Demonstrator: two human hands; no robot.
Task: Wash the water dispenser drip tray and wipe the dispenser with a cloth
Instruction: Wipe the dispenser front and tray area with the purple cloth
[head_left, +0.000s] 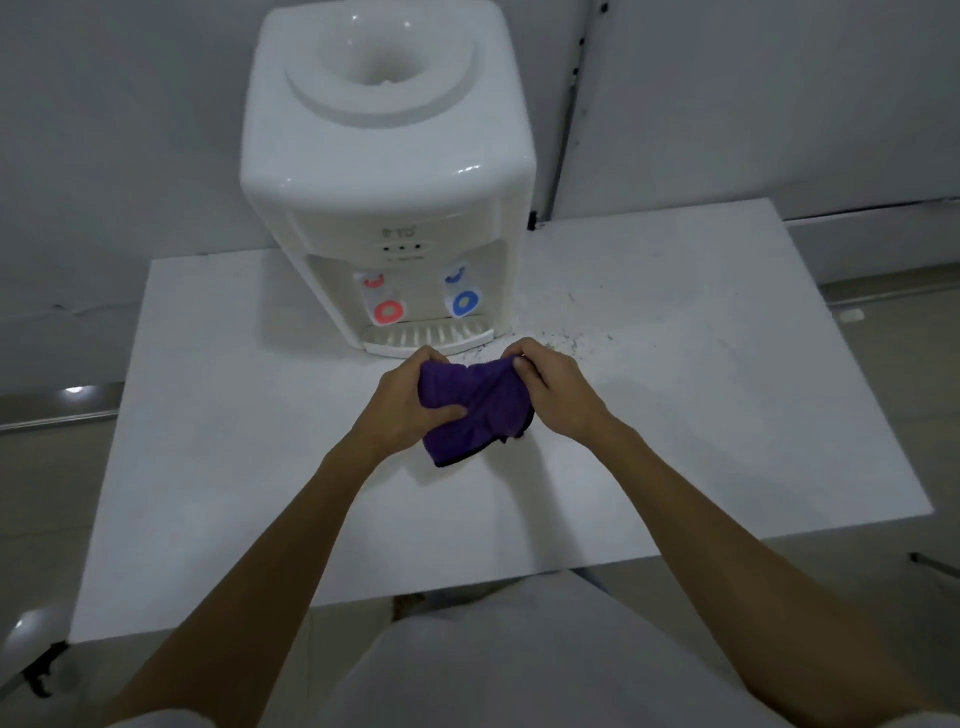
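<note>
Both hands, left hand (410, 397) and right hand (553, 384), closed on bunched purple cloth (478, 405) above surface (675, 415). Drip tray (428, 338) seated in water dispenser (387, 171); wiping apparently not yet begun.

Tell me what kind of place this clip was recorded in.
Probably a plain indoor utility or pantry corner, though I can't be sure. A tabletop water dispenser with no bottle stands on a white table against bare pale walls, and both hands hold a purple cloth.
</note>
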